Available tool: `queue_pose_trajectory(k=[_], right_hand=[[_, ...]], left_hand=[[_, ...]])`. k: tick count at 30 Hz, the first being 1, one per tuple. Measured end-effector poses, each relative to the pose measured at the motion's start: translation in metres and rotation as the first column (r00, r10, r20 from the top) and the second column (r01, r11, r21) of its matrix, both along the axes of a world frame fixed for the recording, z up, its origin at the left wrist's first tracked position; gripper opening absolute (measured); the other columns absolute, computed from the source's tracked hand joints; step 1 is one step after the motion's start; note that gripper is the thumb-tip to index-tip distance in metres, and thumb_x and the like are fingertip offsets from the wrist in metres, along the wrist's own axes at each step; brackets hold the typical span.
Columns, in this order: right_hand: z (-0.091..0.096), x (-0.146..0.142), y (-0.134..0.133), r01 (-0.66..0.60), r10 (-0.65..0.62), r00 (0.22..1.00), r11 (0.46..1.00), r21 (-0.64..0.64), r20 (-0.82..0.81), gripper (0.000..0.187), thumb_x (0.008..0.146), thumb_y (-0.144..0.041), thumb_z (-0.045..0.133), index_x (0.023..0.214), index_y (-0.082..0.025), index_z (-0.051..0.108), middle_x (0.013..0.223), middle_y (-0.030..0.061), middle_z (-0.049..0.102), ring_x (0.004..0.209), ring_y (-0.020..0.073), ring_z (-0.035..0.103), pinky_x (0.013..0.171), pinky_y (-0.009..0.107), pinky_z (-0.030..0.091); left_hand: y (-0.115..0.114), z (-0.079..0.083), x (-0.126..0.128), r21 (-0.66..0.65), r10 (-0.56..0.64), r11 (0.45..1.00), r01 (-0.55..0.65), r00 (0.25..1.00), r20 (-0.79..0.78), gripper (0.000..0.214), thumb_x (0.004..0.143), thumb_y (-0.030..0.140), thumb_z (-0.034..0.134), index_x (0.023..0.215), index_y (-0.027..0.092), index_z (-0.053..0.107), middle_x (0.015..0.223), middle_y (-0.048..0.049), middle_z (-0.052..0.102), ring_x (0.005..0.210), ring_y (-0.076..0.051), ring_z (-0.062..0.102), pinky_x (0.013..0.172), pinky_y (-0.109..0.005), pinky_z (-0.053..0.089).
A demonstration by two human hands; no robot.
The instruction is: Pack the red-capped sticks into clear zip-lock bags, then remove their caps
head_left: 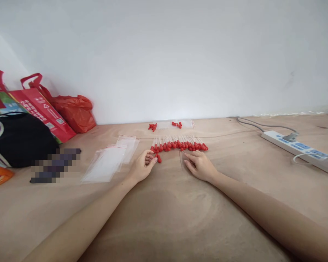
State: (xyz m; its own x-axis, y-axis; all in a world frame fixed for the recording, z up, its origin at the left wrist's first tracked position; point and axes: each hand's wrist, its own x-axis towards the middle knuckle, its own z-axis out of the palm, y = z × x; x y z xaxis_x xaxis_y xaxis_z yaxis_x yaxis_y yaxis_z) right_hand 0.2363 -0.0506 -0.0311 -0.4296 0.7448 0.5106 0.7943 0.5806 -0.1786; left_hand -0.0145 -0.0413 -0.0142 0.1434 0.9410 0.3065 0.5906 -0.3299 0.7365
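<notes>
A row of droppers [175,145], clear thin tubes with red rubber bulbs, lies on the wooden table with the bulbs toward me. At the row's left end my left hand [144,166] has its fingers curled in, with red dropper bulbs [159,158] showing at the thumb and fingertips; their tubes are hidden. My right hand [201,166] rests just in front of the row's right half, index finger and thumb apart. Its fingertips are beside a clear tube [181,160] that points toward me, below a red bulb in the row.
Clear zip bags [105,163] are stacked left of my left hand. Behind the row, two bags with red-bulbed droppers [177,124] lie near the wall. A white power strip [297,147] with cables is at right. A black bag [22,138] and red bags [73,112] stand at left.
</notes>
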Motion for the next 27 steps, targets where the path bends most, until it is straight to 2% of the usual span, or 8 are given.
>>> queue_pose_trajectory(k=[3,6,9,12,17,22,27], right_hand=[[0.004,-0.005,-0.004,-0.008,0.009,1.000,0.999,-0.040,0.011,0.030,0.081,-0.040,0.046,0.092,-0.015,0.059,0.071,0.0050,0.053,0.070,0.0164,0.045,0.066,0.029,0.034],[0.007,-0.008,-0.007,-0.010,0.010,1.000,0.998,-0.059,0.006,0.044,0.077,-0.050,0.049,0.103,-0.016,0.058,0.081,0.0069,0.053,0.079,0.0192,0.046,0.070,0.032,0.035],[0.007,-0.007,-0.008,-0.035,0.035,0.999,0.997,-0.071,0.003,0.052,0.074,-0.054,0.051,0.111,-0.017,0.055,0.088,0.0081,0.053,0.085,0.0207,0.046,0.074,0.035,0.036],[0.005,-0.007,-0.006,-0.071,0.073,0.997,0.995,-0.073,0.015,0.051,0.075,-0.053,0.050,0.114,-0.019,0.054,0.090,0.0082,0.052,0.085,0.0204,0.046,0.075,0.035,0.036],[0.005,-0.006,-0.003,-0.132,0.137,0.990,0.987,-0.091,0.045,0.049,0.080,-0.051,0.045,0.117,-0.019,0.052,0.092,0.0090,0.052,0.085,0.0198,0.045,0.075,0.035,0.037],[0.007,-0.005,-0.003,-0.224,0.233,0.970,0.967,-0.122,0.067,0.058,0.078,-0.055,0.045,0.121,-0.017,0.049,0.096,0.0101,0.052,0.089,0.0211,0.044,0.078,0.037,0.036],[0.007,-0.009,0.002,-0.248,0.255,0.966,0.961,-0.123,0.046,0.059,0.077,-0.057,0.045,0.119,-0.017,0.050,0.095,0.0094,0.053,0.088,0.0202,0.044,0.078,0.036,0.036]], left_hand=[[-0.002,0.002,-0.001,0.012,0.006,1.000,-0.007,0.999,0.048,0.025,0.073,0.033,0.051,0.091,0.016,0.050,0.078,-0.0031,0.057,0.071,-0.014,0.058,0.066,-0.027,0.049],[0.001,0.003,-0.003,0.045,0.100,0.994,-0.102,0.995,0.025,0.019,0.071,0.030,0.052,0.085,0.016,0.053,0.078,-0.0030,0.058,0.070,-0.014,0.057,0.065,-0.027,0.049],[0.011,0.001,-0.007,0.074,0.201,0.977,-0.199,0.979,-0.019,0.019,0.070,0.031,0.053,0.082,0.017,0.055,0.078,-0.0030,0.059,0.070,-0.014,0.056,0.064,-0.028,0.048],[0.026,-0.002,-0.008,0.096,0.254,0.963,-0.250,0.967,-0.034,0.023,0.068,0.035,0.055,0.082,0.017,0.056,0.085,-0.0047,0.060,0.076,-0.017,0.056,0.065,-0.028,0.047],[0.042,0.000,-0.002,0.091,0.242,0.967,-0.238,0.969,-0.043,0.029,0.066,0.041,0.059,0.083,0.017,0.057,0.088,-0.0057,0.061,0.081,-0.019,0.057,0.069,-0.030,0.046],[0.038,0.003,0.001,0.080,0.160,0.985,-0.154,0.985,-0.069,0.027,0.064,0.036,0.061,0.083,0.017,0.059,0.085,-0.0050,0.063,0.079,-0.018,0.057,0.072,-0.031,0.046],[0.036,0.002,-0.003,0.076,0.131,0.989,-0.126,0.988,-0.075,0.022,0.066,0.033,0.060,0.081,0.017,0.060,0.081,-0.0043,0.064,0.074,-0.017,0.059,0.069,-0.030,0.047]])
